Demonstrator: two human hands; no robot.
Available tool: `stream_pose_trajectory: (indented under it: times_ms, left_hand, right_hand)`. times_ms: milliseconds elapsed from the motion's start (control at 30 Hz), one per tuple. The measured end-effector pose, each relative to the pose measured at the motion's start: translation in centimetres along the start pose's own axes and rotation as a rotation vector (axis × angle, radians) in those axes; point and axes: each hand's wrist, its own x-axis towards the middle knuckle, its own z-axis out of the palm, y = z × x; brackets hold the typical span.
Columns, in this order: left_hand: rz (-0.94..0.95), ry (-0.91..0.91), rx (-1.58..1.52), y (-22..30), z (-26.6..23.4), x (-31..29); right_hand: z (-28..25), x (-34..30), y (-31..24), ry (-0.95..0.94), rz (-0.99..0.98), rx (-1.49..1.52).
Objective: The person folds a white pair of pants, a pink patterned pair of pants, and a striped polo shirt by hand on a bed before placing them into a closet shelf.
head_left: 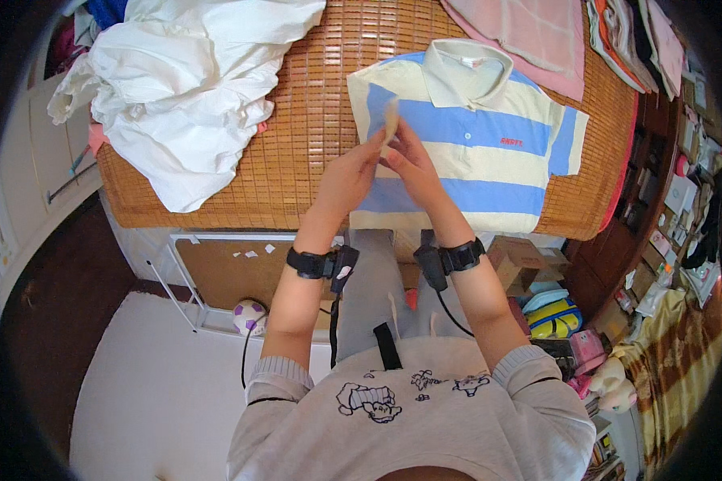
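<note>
A short-sleeved polo shirt point(489, 164) with blue and cream stripes lies spread on a bamboo mat point(313, 104), its collar at the far side. At the shirt's left side, my left hand point(350, 175) and my right hand point(414, 167) are close together. Their fingers are closed on a raised cream fold of the shirt, by the left sleeve. The fingertips are partly hidden behind the fold and the hands. The shirt's right sleeve lies flat, pointing out to the right.
A crumpled white cloth point(192, 88) covers the mat's left part. Pink folded fabric point(529, 40) lies at the far right, with more folded clothes point(618, 40) beside it. Below the mat's near edge are a white-framed board point(217, 280), a ball point(249, 317) and cardboard boxes point(513, 264).
</note>
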Motion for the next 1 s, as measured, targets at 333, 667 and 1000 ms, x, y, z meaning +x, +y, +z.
stream_pose_trajectory:
  times_ms: [333,667,1000]
  left_hand:
    - [-0.091,-0.269,0.333,2.1,8.2,-0.9]
    - [0.033,-0.033,0.469,-0.5,11.5,-1.7]
    - [-0.198,-0.079,0.808,-0.5,15.8,-2.3]
  right_hand:
    - [-7.0,-1.2,2.2,0.408,0.094,-0.064]
    - [-16.2,-4.5,1.7,0.429,0.082,-0.232]
    - [-37.3,-7.2,-6.3,0.863,-0.163,-0.941]
